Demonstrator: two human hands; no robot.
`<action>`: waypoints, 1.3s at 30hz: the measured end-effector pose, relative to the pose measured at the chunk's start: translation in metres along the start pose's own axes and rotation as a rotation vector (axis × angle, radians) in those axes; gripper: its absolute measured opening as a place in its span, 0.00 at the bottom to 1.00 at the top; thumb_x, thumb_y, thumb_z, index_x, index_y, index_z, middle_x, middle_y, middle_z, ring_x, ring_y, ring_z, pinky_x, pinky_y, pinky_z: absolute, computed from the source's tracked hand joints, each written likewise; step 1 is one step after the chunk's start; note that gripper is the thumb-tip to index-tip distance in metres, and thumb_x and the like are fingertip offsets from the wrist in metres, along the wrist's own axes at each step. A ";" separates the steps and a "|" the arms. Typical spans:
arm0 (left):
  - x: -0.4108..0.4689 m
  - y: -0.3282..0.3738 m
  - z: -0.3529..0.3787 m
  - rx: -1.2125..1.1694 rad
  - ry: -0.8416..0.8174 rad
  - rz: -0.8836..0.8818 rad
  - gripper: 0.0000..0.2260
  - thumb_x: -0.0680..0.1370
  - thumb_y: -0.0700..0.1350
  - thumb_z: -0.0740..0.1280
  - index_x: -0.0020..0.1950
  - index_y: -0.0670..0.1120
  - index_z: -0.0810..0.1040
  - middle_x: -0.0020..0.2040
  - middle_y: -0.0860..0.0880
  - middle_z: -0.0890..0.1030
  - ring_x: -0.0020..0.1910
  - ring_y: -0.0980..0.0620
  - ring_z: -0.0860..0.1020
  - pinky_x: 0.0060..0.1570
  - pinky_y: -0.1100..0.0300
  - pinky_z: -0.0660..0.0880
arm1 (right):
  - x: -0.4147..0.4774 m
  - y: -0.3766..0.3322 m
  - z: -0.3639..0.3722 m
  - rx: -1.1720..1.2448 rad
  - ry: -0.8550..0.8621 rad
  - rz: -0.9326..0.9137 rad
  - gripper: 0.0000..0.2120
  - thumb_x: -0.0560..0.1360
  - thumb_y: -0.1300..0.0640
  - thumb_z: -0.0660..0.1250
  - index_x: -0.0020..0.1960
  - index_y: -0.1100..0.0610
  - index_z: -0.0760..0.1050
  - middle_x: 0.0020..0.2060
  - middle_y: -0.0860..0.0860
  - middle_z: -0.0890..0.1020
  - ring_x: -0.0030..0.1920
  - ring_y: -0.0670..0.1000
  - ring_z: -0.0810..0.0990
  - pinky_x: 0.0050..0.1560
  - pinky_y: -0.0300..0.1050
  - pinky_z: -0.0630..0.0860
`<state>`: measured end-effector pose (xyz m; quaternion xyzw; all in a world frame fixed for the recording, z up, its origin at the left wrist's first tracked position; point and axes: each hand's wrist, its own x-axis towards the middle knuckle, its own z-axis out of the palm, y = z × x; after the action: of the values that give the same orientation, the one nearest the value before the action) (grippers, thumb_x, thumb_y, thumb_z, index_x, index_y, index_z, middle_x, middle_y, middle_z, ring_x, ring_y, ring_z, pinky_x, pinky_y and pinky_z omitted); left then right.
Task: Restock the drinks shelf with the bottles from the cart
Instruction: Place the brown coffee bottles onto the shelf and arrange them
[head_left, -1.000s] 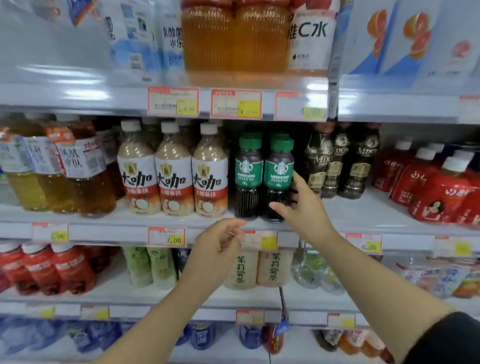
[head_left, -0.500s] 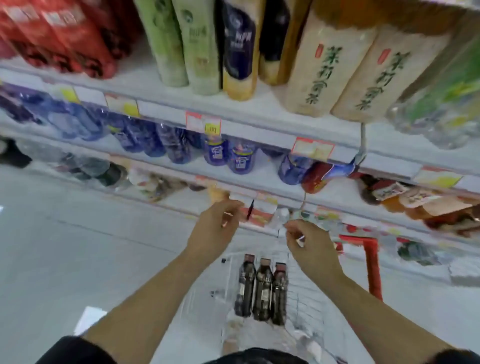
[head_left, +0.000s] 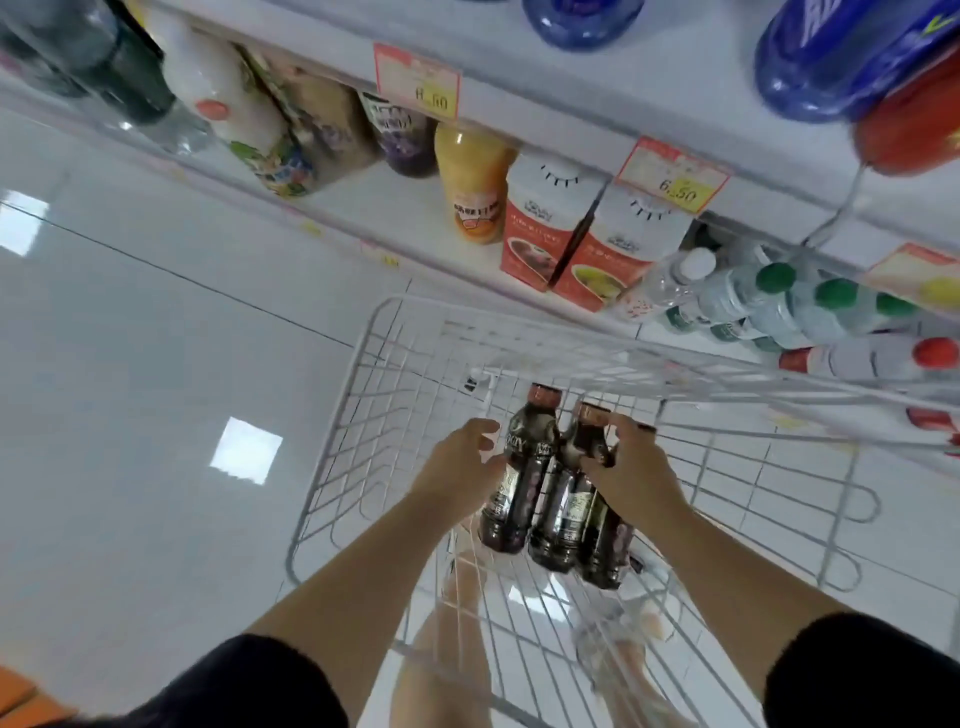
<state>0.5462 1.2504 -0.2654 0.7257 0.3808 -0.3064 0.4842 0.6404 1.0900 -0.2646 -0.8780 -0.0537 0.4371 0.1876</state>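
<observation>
White floor tiles under wire cart (head_left: 363, 395): three dark bottles (head_left: 519, 483) bunched mid-cart, right hand (head_left: 639, 467) curled over necks on cart's shelf side, left hand (head_left: 457, 467) loosely spread on cart's aisle side, gripping nothing, so I'd close it round a neck and lift straight clear of cart rim.

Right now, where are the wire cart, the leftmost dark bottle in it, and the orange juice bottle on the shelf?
wire cart (head_left: 371, 332): head view, left rim corner.
leftmost dark bottle (head_left: 513, 483): head view, its label.
orange juice bottle (head_left: 470, 182): head view, its body.
</observation>
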 end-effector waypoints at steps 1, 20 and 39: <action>0.010 -0.004 0.009 0.009 -0.031 -0.025 0.21 0.78 0.45 0.63 0.70 0.49 0.66 0.64 0.47 0.74 0.52 0.51 0.76 0.44 0.62 0.74 | 0.010 0.004 0.007 0.002 -0.007 0.002 0.30 0.74 0.53 0.68 0.72 0.54 0.59 0.43 0.50 0.78 0.31 0.44 0.71 0.29 0.39 0.64; 0.041 -0.002 0.052 0.031 0.034 -0.210 0.24 0.70 0.42 0.70 0.61 0.43 0.62 0.50 0.46 0.75 0.47 0.47 0.75 0.41 0.56 0.72 | 0.019 0.016 0.036 0.181 0.079 0.024 0.33 0.65 0.58 0.76 0.64 0.57 0.62 0.47 0.48 0.78 0.48 0.50 0.78 0.39 0.37 0.70; -0.214 0.226 -0.110 0.132 -0.358 0.451 0.30 0.65 0.53 0.77 0.62 0.54 0.68 0.50 0.58 0.77 0.48 0.60 0.78 0.51 0.63 0.76 | -0.255 -0.079 -0.244 0.548 0.501 -0.315 0.29 0.61 0.62 0.79 0.55 0.44 0.70 0.47 0.37 0.77 0.47 0.34 0.76 0.45 0.27 0.72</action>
<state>0.6349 1.2438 0.0525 0.7565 0.0977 -0.3383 0.5510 0.6823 1.0281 0.0898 -0.8559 -0.0217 0.1738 0.4865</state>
